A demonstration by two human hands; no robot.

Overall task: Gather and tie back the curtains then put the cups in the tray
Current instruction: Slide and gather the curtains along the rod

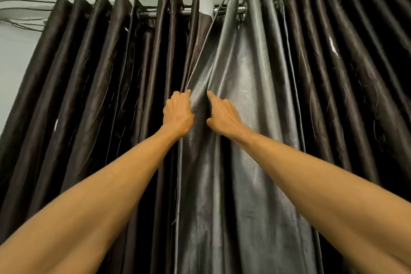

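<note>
Both your hands are up at the middle seam. Your left hand [178,111] has its fingers curled round the edge of the grey-faced curtain [244,95], likely to draw it aside. Your right hand [222,115] lies on the same cloth just beside it, index finger straight and the other fingers sunk in a fold, so I cannot tell whether it grips. The brown curtain [89,95] hangs closed on the left. Both hang pleated from the rod [241,9], and loose wires [22,13] trail at far left.
</note>
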